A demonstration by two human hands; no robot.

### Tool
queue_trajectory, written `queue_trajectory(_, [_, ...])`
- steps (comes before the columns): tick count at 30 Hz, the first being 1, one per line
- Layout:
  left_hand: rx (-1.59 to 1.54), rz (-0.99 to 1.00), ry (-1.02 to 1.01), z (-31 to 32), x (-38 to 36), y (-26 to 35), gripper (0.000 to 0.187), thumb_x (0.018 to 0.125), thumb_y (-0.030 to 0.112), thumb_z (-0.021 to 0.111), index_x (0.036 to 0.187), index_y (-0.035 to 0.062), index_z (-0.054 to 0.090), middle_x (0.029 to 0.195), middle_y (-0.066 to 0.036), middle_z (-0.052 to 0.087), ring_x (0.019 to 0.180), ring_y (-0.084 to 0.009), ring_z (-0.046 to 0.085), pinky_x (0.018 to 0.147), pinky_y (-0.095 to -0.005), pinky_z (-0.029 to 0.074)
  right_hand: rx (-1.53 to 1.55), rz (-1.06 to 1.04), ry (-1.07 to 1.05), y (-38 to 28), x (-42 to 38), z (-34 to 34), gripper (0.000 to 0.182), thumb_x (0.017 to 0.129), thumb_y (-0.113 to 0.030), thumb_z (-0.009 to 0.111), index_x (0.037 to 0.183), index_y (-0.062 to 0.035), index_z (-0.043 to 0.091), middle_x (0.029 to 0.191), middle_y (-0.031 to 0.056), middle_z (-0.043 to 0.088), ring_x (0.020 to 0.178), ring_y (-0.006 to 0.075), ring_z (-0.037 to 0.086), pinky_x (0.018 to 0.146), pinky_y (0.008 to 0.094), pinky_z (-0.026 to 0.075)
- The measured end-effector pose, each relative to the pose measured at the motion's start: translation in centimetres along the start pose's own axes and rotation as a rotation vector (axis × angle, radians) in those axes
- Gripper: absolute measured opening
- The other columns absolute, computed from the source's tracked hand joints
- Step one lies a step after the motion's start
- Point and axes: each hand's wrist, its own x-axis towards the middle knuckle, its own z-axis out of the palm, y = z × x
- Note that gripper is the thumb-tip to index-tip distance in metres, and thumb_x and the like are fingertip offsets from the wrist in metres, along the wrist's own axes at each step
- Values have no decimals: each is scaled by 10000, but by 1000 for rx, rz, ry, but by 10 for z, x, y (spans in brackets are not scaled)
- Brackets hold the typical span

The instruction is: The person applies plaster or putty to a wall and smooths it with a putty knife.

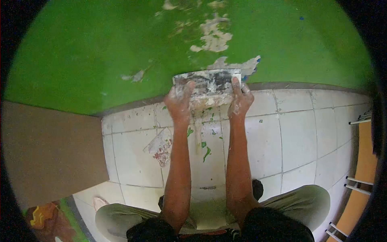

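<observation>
Fingers of left hand (179,99) and right hand (240,99) curled round the ends of a wide scraper (207,84), thumbs pressed on top. Scraper sits flat against green wall (80,52), low, just above white tile floor (298,133), under peeled paint patches (213,36). Second scraper (160,146) lies on tiles.

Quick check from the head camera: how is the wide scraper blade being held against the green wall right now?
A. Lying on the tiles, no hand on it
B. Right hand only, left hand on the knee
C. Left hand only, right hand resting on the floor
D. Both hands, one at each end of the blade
D: the left hand and the right hand each grip an end of the scraper blade, pressed to the green wall.
</observation>
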Motion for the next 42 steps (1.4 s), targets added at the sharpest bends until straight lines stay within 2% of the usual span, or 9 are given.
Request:
queue_trajectory(3, [-65, 5, 29, 6, 15, 35, 260, 861, 248, 804, 935, 18, 710, 826, -16, 673, 724, -92, 583, 695, -262, 482, 38, -270, 170, -17, -10, 29, 309, 859, -291, 806, 808, -2, 707, 687, -43, 565, 628, 75, 434, 555, 275, 347])
queue_trajectory(6, [-115, -58, 23, 13, 15, 36, 225, 866, 210, 799, 943, 20, 707, 841, -3, 663, 732, -85, 579, 699, -246, 476, 145, 58, 79, -9, -5, 19, 333, 841, -296, 823, 740, -14, 675, 661, -40, 555, 614, 68, 410, 549, 277, 332])
queue_trajectory(12, [-209, 5, 118, 17, 6, 8, 220, 856, 172, 799, 950, 13, 681, 906, -6, 636, 782, -97, 543, 704, -259, 450, -54, 51, -42, -21, 9, 6, 435, 832, -311, 830, 610, -19, 596, 608, -64, 481, 600, 69, 361, 534, 290, 304])
queue_trajectory(25, [70, 137, 170, 14, 23, -47, 468, 748, 303, 887, 932, -74, 678, 902, -92, 664, 823, -243, 569, 808, -393, 475, -318, -406, 5, 2, 18, 2, 313, 920, -304, 726, 870, 4, 697, 598, 27, 544, 547, 115, 417, 513, 308, 352])
queue_trajectory(27, [201, 134, 42, 13, 23, -50, 307, 790, 225, 852, 934, 3, 697, 794, -3, 639, 703, -107, 521, 646, -299, 453, -369, -487, 50, 15, 17, 3, 301, 948, -292, 687, 892, 4, 697, 601, 55, 555, 544, 128, 441, 516, 323, 375])
queue_trajectory(35, [-155, 31, 151, 16, 30, 33, 369, 760, 289, 880, 711, 60, 594, 695, 38, 555, 595, -106, 433, 525, -296, 388, -521, -444, 111, -60, 19, 39, 440, 1012, -403, 526, 984, -3, 708, 711, 162, 674, 574, 264, 567, 569, 405, 466])
queue_trajectory(37, [157, -99, 115, 14, 27, -10, 453, 760, 306, 880, 629, 95, 502, 654, 52, 519, 567, -99, 377, 504, -309, 354, -608, -483, 233, -5, 21, 21, 435, 1013, -385, 536, 958, 8, 712, 660, 136, 649, 561, 227, 545, 552, 393, 443])
queue_trajectory(39, [232, 287, 147, 16, 17, -16, 471, 762, 278, 881, 597, 122, 468, 626, 62, 495, 567, -90, 350, 496, -304, 332, -468, -259, 160, -2, 7, 10, 435, 1012, -379, 549, 921, 13, 715, 647, 100, 620, 581, 185, 523, 554, 373, 422])
queue_trajectory(42, [-255, -9, 190, 17, 22, -12, 360, 752, 187, 882, 633, 97, 554, 642, 58, 514, 573, -112, 419, 532, -319, 402, -434, -354, 117, -32, 19, 32, 401, 1007, -320, 579, 847, 27, 697, 593, 75, 559, 557, 138, 477, 521, 339, 393])
